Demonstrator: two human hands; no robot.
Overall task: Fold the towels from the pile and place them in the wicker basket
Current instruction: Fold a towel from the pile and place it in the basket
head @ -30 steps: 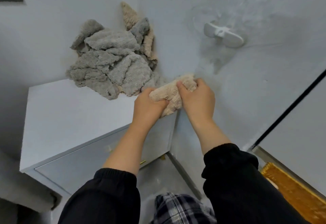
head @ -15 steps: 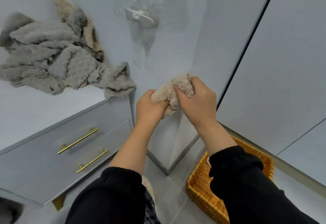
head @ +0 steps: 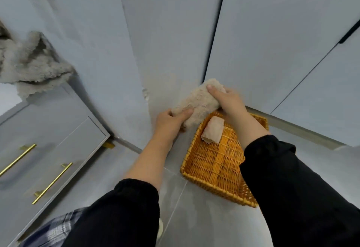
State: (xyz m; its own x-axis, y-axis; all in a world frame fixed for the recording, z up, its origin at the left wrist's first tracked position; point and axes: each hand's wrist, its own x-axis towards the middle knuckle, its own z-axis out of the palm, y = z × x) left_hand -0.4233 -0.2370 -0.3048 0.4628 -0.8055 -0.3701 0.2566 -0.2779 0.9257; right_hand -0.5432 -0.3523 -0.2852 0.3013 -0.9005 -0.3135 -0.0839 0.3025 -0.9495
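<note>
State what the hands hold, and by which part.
The folded beige towel: the left hand grips its lower-left end, the right hand its upper-right end.

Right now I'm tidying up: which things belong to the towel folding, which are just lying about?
Job: folded beige fluffy towel, in left hand and right hand; orange wicker basket; folded pale towel inside it; grey towel pile.
Bystanders: grey drawer cabinet with gold handles.

Tiled floor (head: 194,219): 1 wicker basket (head: 187,161). Cabinet top (head: 7,95): grey towel pile (head: 29,65).
</note>
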